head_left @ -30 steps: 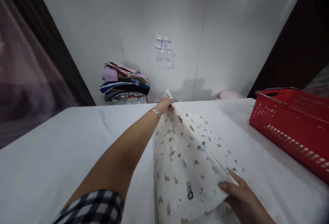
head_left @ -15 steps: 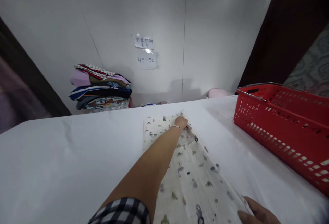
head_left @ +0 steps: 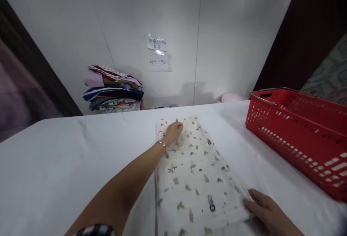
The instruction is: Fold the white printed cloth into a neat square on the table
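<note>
Here, a printed cloth [head_left: 193, 171] lies flat on the white-covered table [head_left: 67, 163], a long soft rectangle running from the person's near edge out toward twelve o'clock. It looks like thin, slightly crinkled cotton, cream-coloured, scattered with small grey, brown and dark animal and plant figures; a faint crosswise crease shows about a third of the way down from its far end.

The left hand [head_left: 172, 132] reaches out along a bare forearm with a thin bracelet [head_left: 162, 143] at the wrist, and rests palm-down on the far part of the cloth, fingers together and laid flat against the fabric, not pinching it. The right hand [head_left: 267, 212] sits at about four o'clock, at the near right corner of the cloth, fingers loosely curled with the tips touching the fabric's edge; whether they pinch it I cannot tell.

At two o'clock stands a red plastic basket [head_left: 295, 134], rigid, with slotted walls and a metal handle folded along its rim; its inside is mostly out of sight from here. At eleven o'clock, against the smooth pale wall [head_left: 121, 19], a stack of folded clothes [head_left: 114, 88] sits in pink, navy, striped and patterned layers. Two paper notes [head_left: 158, 53] are stuck on the wall above the table's far edge.
</note>
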`<state>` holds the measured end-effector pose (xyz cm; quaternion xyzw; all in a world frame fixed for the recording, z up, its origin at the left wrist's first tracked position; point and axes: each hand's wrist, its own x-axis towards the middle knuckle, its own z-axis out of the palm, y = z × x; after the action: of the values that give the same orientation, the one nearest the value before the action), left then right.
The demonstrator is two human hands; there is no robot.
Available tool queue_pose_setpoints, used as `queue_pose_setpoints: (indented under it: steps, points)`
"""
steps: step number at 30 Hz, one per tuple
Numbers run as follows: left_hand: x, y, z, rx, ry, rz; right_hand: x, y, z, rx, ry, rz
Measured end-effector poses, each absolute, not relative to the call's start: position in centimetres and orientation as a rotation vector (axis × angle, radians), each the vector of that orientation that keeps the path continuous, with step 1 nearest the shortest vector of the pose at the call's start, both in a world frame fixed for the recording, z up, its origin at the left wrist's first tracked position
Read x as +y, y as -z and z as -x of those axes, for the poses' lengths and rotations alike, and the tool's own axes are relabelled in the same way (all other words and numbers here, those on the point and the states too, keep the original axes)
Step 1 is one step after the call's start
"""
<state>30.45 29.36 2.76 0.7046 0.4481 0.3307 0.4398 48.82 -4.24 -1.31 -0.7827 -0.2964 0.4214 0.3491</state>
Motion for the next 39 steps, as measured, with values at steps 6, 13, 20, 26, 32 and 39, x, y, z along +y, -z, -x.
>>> queue_pose_setpoints:
  steps: [6, 13, 20, 26, 32, 39]
  points:
    - [25.0, -2.2, -19.0, 1.417, -1.025, -1.829, -4.1, 0.4, -49.1, -0.954, -1.101, 2.019]
    - [14.5, -1.1, -15.4, 1.269, -0.591, -1.176, -3.5, -1.5, -48.8, -1.097, -0.952, 2.02]
    - [8.2, -1.4, -15.3, 1.186, -0.543, -1.195, -3.3, -0.5, -49.7, -1.138, -0.977, 2.238]
    - [5.8, -0.8, -16.1, 1.132, -0.529, -1.144, -3.4, -0.2, -49.7, -1.448, -0.529, 2.478]
    - [5.7, -0.6, -17.2, 1.173, -0.671, -1.186, -3.6, -0.6, -48.4, -1.385, -0.453, 2.505]
    - [11.2, -5.0, -6.2, 1.223, -0.92, -1.186, -7.3, -0.3, -34.0, -1.02, -1.157, 1.73]
